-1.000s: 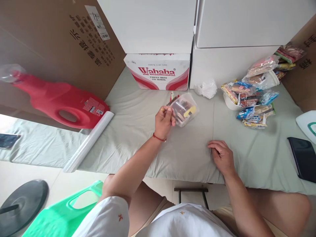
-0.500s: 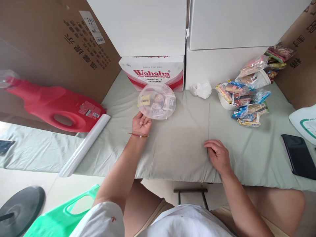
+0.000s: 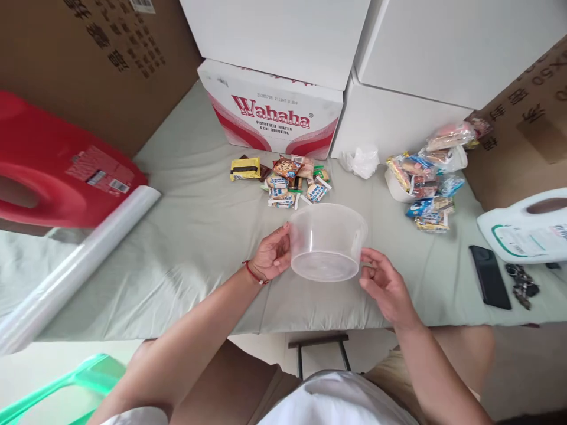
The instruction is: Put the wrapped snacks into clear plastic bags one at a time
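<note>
A clear plastic tub (image 3: 328, 242) is tilted above the cloth in front of me, its round base turned toward me. My left hand (image 3: 272, 254) grips its left side, thumb up near the rim. At the tub's right wall is my right hand (image 3: 385, 283), fingers loosely bent and thumb apart; its fingertips are at or just touching the wall. Beyond the tub lies a small heap of wrapped snacks (image 3: 287, 183), with a yellow packet (image 3: 245, 169) at its left end.
A Wahaha water carton (image 3: 274, 112) stands at the back, near a crumpled white bag (image 3: 361, 162). Right: a white bowl (image 3: 398, 186) with snack packets, a phone (image 3: 489, 277), keys (image 3: 522, 286), a white jug (image 3: 527, 227). Left: a red jug (image 3: 66, 171) and plastic-film roll (image 3: 84, 265).
The tub was over the snacks and has come toward me and to the right in my left hand, uncovering them. My right hand has moved up to its side. The view has shifted.
</note>
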The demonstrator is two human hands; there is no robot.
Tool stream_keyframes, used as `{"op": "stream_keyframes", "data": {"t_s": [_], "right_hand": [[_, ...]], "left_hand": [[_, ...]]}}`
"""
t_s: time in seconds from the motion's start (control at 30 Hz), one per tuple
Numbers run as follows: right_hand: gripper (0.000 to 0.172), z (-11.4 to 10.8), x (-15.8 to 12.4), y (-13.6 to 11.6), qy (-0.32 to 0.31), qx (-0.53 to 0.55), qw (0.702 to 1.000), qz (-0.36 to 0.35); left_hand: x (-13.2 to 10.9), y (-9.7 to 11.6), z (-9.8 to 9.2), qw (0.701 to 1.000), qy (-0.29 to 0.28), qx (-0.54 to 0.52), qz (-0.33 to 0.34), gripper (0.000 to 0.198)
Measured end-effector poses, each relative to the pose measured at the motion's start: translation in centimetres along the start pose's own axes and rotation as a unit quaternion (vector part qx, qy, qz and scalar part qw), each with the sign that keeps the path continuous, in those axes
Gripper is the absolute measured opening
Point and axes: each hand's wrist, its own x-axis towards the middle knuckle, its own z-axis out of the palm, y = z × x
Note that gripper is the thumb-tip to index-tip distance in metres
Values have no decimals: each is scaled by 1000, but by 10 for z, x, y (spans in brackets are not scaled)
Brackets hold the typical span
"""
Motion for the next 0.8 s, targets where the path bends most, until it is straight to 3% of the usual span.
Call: {"op": "stream_keyframes", "data": {"t_s": [0.1,0.17,0.23,0.33,0.4,0.5,0.57,0.7,0.8], "right_hand": [[54,16,3,-3,58,26,998,6],[60,19,1,-4,44,45,998,9],[57,18,-4,-6,28,55,998,21],[60,11,-14,-10,75,57,996,14],[63,6,-21,-13,72,52,996,18],[37,0,-33,-16,-11,57,997,60],[25,-3,-43,-17,-29,56,995,72],[22,-26,-64,-23,82,-22,996,22],[22,-68,-74,-35,225,-182,955,-66]], "left_hand": [[-1,1,3,1000,-23,-6,-19,36],[-2,1,2,999,-30,-7,-18,37],[-2,1,-1,999,-35,-5,-20,38],[-2,-2,-4,997,-57,17,-53,41],[-3,-6,-4,994,-77,35,-73,40],[-4,-12,4,994,-88,47,-55,35],[-6,-13,12,996,-76,46,-16,30],[-6,-8,22,995,-50,79,23,43],[-5,-6,22,993,-42,105,33,38]]}}
